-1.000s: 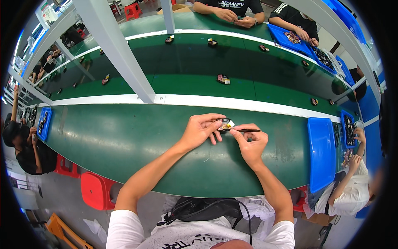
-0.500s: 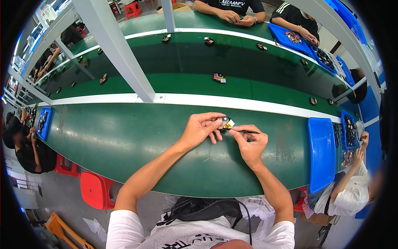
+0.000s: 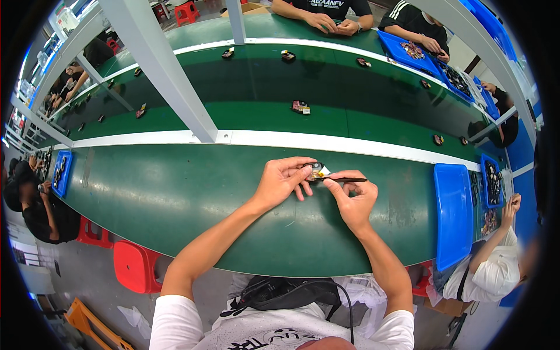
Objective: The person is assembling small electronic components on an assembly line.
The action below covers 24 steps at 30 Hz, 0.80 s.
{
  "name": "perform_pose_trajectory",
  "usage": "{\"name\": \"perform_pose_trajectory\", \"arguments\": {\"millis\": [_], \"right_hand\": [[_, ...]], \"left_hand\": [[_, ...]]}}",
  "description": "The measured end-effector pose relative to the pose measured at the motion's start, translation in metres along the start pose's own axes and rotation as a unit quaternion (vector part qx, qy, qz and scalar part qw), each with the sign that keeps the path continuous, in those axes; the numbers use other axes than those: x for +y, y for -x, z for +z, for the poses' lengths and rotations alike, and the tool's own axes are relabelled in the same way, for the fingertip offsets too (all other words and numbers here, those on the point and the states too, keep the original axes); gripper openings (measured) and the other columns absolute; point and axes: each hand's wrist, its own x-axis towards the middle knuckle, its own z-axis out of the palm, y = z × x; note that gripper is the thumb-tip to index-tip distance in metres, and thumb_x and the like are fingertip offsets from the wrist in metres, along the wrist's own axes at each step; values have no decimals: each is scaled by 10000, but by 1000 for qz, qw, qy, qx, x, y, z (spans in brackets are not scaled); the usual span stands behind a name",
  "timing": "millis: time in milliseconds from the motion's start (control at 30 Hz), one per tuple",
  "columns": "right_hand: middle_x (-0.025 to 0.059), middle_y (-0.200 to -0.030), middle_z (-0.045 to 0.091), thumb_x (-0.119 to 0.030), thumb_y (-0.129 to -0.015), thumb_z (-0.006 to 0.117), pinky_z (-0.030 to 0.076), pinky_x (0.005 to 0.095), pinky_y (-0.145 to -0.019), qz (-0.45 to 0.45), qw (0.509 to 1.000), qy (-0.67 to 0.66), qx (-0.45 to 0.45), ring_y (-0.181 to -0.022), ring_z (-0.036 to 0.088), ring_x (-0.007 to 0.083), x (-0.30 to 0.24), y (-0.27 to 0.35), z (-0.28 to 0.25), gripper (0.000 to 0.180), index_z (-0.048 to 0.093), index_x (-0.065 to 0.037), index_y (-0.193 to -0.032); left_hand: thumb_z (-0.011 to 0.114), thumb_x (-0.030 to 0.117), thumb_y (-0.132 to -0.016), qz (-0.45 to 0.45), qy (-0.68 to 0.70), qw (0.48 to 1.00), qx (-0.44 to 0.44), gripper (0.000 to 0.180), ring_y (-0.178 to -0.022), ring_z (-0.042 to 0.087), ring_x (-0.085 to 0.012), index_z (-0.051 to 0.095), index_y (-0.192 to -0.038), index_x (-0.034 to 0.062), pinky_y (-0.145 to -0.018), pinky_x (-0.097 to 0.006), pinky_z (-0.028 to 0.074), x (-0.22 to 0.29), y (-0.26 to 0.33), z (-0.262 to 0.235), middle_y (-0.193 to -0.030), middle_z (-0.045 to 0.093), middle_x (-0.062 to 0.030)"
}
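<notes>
My left hand [image 3: 282, 181] is closed around the edge of a small electronic assembly [image 3: 317, 169] with a black housing and yellow and white parts, held a little above the green table [image 3: 233, 175]. In my right hand [image 3: 354, 204] is a thin, dark pen-like tool [image 3: 350, 179], pinched between thumb and fingers and pointing left. Its tip meets the assembly's near right edge. Fingers hide part of the assembly, and the tool's exact kind is too small to make out.
Beyond a white rail [image 3: 280, 137], a green conveyor belt [image 3: 245, 111] carries several similar assemblies, one [image 3: 301, 107] straight ahead. A white post [image 3: 169, 76] rises at left. A blue tray [image 3: 454, 216] lies at right. People work on both sides and across. A red stool [image 3: 135, 267] stands lower left.
The assemblies on the belt have shifted slightly left. My right hand's fingers and the dark tool have changed angle a little, the tool now lying more level. My left hand stays in place.
</notes>
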Motion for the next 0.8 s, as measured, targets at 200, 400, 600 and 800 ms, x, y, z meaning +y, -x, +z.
{"name": "perform_pose_trajectory", "arguments": {"millis": [200,400,600,800], "right_hand": [[9,-760,708,-11,-789,843,270,225,-438,-4,1000,10,-28,-470,376,12,0,-1,-2,121,767,-12,-883],[3,-735,709,-15,-774,852,280,233,-434,-48,997,44,-38,-457,376,27,2,-1,-5,139,769,-36,-883],[23,-777,754,-2,-747,848,318,239,-434,-105,991,62,-50,-432,404,59,-2,-2,-4,141,753,-55,-835],[29,-802,771,3,-741,834,387,254,-466,-169,980,88,-65,-444,518,98,-3,-4,-5,138,736,-71,-805]], "left_hand": [[602,96,-1018,-5,-4,1000,8,286,-642,690,-166,653,-1230,-88,-493,-261,557,-1,-1,1,-941,719,-157],[599,90,-1017,-8,-4,1000,6,280,-630,685,-161,655,-1224,-89,-483,-257,551,1,0,2,-919,717,-155],[639,109,-996,-19,7,1000,5,271,-592,666,-139,678,-1180,-85,-447,-243,504,2,-1,2,-864,722,-134],[641,92,-990,-47,-110,992,28,259,-517,597,-70,674,-1172,-89,-420,-205,398,5,-1,10,-749,717,-77]]}}
